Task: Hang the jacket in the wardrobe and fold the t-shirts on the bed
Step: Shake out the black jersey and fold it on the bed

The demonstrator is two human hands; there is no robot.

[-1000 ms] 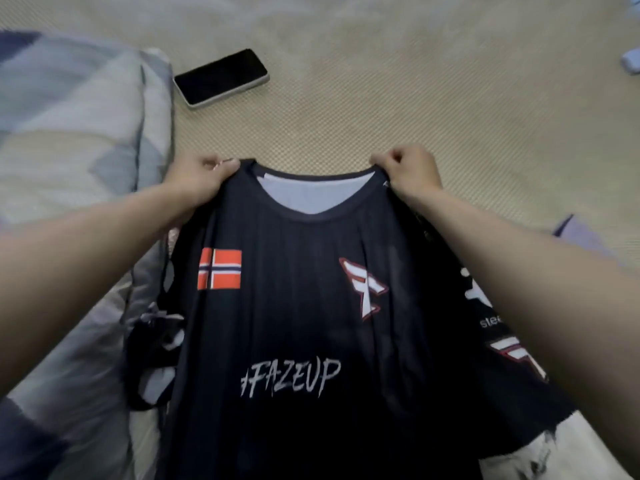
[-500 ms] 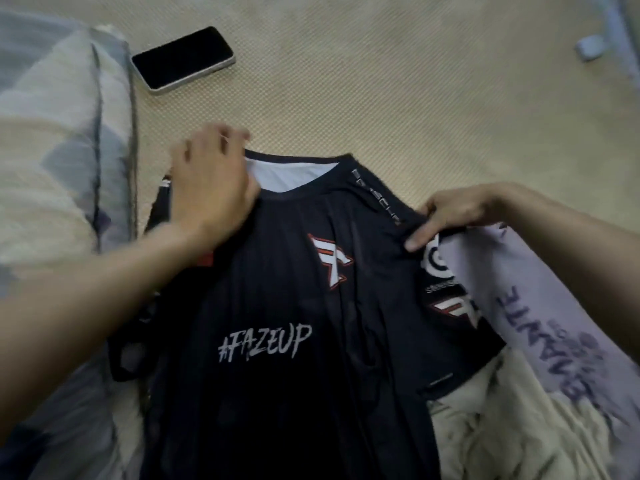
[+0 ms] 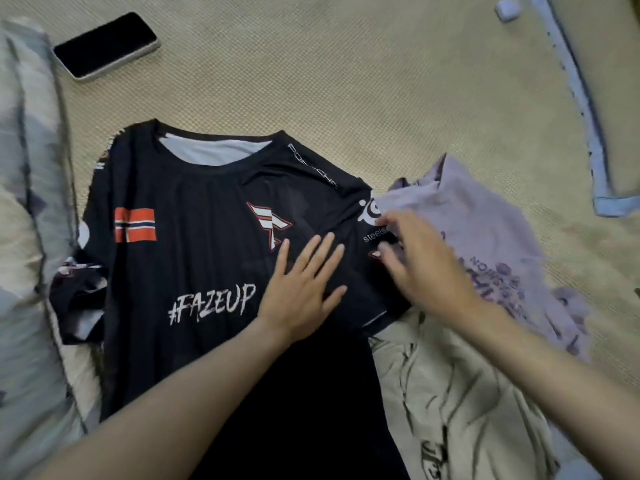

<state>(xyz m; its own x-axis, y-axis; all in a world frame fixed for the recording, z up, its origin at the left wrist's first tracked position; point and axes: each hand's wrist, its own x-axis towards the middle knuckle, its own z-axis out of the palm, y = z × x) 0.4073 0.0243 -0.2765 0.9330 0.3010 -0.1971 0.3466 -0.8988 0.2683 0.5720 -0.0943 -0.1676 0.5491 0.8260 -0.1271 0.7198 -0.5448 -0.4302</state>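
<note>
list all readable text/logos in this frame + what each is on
"#FAZEUP": white lettering on the chest of the black short-sleeved jersey.
"PORSCHE": white lettering along the jersey's shoulder seam, blurred, probable reading.
"steels...": white word on the jersey sleeve, cut off by the right hand.
Purple print on the lilac t-shirt: upside down, too blurred to read.
Dark print on the beige t-shirt: unreadable.

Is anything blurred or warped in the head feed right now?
Head view: the right hand is motion-blurred over the black shirt's sleeve; the left hand, flat on the shirt, is sharp; the pillow smears at the left edge; wide-angle bending curves the edges.
</note>
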